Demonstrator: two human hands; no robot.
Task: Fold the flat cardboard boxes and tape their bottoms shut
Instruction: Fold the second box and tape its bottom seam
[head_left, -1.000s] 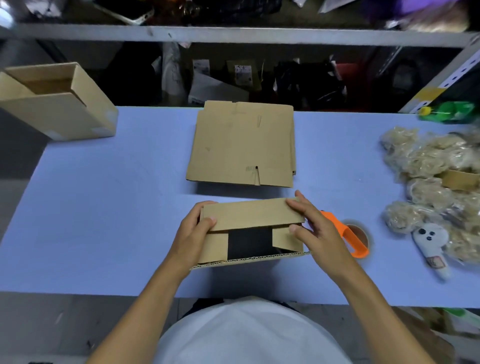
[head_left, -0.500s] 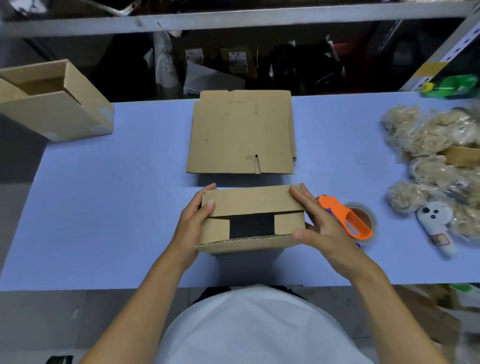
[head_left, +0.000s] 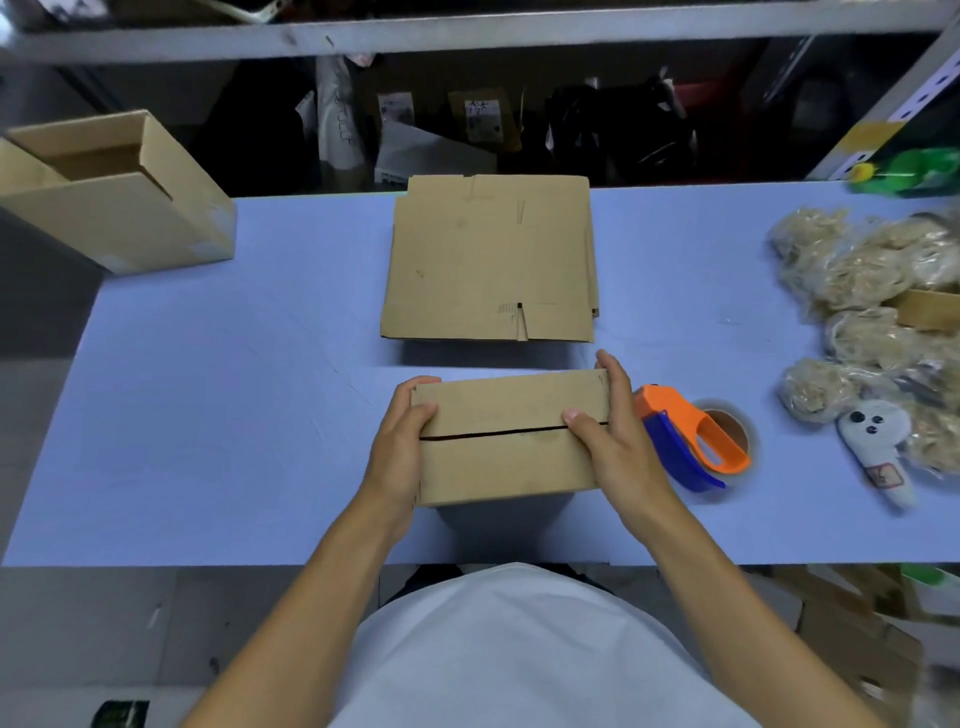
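Box (head_left: 511, 467) long axis left-right, seam up (flaps closed).

Two hands (head_left: 400, 447) (head_left: 618, 441) were in view. On the worktop (head_left: 234, 415) lay two made-up boxes — one closed (head_left: 511, 439), one open (head_left: 119, 192) — one stack of flat cardboard (head_left: 488, 260), one tape dispenser (head_left: 696, 441), one plush toy (head_left: 878, 447) and one heap of bagged fibre bundles (head_left: 872, 291), too jumbled to count.
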